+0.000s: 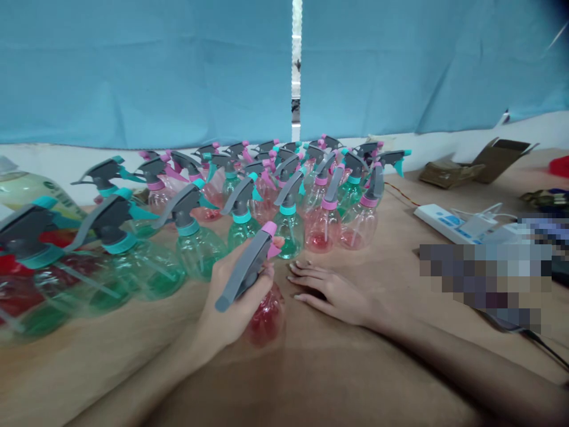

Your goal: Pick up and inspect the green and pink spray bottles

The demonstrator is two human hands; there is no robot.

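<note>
Head view: left hand (231, 296) fingers grasp red spray bottle (265, 320); right hand (331, 290) at 3 o'clock, fingers released, on desk (311, 379).

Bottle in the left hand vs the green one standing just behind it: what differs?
Colour: the red bottle has a red-tinted body and pink nozzle; the green bottle a green body and teal collar. Place: the red bottle sits apart; the green bottle stands among the other bottles. State: the left hand grips the red bottle; no hand touches the green bottle. Both have grey trigger heads and see-through bodies.
</note>
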